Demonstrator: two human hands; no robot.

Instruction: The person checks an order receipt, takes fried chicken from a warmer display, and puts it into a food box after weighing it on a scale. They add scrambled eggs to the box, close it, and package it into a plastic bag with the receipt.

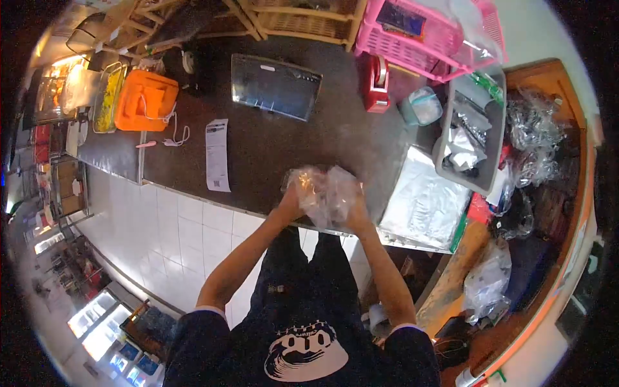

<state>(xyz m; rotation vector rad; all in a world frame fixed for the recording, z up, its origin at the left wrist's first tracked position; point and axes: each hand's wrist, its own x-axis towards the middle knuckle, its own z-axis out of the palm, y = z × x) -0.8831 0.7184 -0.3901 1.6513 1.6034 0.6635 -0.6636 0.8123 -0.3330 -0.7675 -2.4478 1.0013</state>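
A crinkled clear plastic bag [322,193] is held between my two hands at the table's front edge. Something shiny and gold-orange shows inside its left part, too unclear to name. My left hand [293,198] is closed on the bag's left side, its fingers partly covered by plastic. On the right side, my right hand [356,205] grips the bag too. A printed paper slip [218,155] lies to the left of the bag, and a stack of clear plastic bags [425,200] lies to the right.
A dark tablet [276,87] lies at the back of the table [258,148]. Beside it stand a red tape dispenser [378,84], a pink basket [425,45] and a grey bin [474,129]. An orange container [145,100] with a white cable sits at the left.
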